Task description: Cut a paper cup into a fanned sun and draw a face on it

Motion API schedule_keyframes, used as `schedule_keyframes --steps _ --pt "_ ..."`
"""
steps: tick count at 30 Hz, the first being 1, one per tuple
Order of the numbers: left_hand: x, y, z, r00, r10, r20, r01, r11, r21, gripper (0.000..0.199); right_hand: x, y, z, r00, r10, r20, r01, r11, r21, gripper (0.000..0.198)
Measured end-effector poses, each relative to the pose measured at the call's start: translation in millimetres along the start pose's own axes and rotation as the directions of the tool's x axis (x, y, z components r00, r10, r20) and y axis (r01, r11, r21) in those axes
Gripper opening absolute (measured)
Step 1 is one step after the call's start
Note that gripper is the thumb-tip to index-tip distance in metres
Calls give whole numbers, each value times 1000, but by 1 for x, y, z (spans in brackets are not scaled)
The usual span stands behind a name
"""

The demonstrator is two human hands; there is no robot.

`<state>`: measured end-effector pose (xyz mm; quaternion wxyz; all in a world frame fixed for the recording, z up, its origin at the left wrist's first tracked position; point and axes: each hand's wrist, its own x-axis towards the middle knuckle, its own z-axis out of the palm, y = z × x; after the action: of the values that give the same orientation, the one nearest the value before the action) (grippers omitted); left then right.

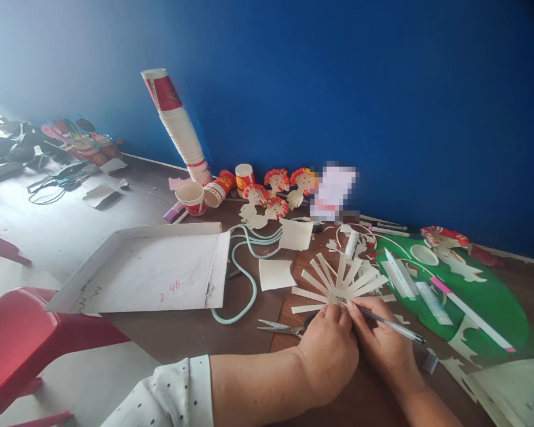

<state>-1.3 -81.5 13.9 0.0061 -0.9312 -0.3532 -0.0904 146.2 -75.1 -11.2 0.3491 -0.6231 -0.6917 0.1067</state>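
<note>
A cream paper cup cut into strips (337,292) is spread out like a sunburst on the brown table. At its near edge my left hand (329,353) is closed, fingers curled and pressed on the paper. My right hand (385,341) grips a clear pen (389,323), its tip against the middle of the cutout. Partly under my left hand lies a pair of scissors (281,327), blades apart and pointing left. Two cream paper pieces, a square one (276,274) and another (296,234), rest just beyond the cutout.
A white box lid (160,279) lies at left beside a pale blue cord (248,299). Behind stand a tall leaning stack of paper cups (180,133) and several lion-like cutouts (277,179). A green sheet (493,308) at right bears a pink-capped marker (474,317). The blue wall (360,89) closes the back.
</note>
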Motion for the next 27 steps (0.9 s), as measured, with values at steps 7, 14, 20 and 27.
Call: schedule_keyframes --steps 7,14,20,27 --pt "0 -1 1 1000 -1 20 1 1000 9 31 -1 2 0 1000 9 7 -9 1000 17 18" --pt "0 0 2 1000 -1 26 1 1000 7 33 -1 3 0 1000 -7 3 7 1000 11 18" --pt "-1 2 2 1000 -10 26 9 1000 15 33 -2 4 1 1000 -7 -4 7 1000 -3 18" --pt "0 -1 4 1000 -2 21 2 1000 -12 33 -2 4 0 1000 -9 -12 9 1000 -15 18"
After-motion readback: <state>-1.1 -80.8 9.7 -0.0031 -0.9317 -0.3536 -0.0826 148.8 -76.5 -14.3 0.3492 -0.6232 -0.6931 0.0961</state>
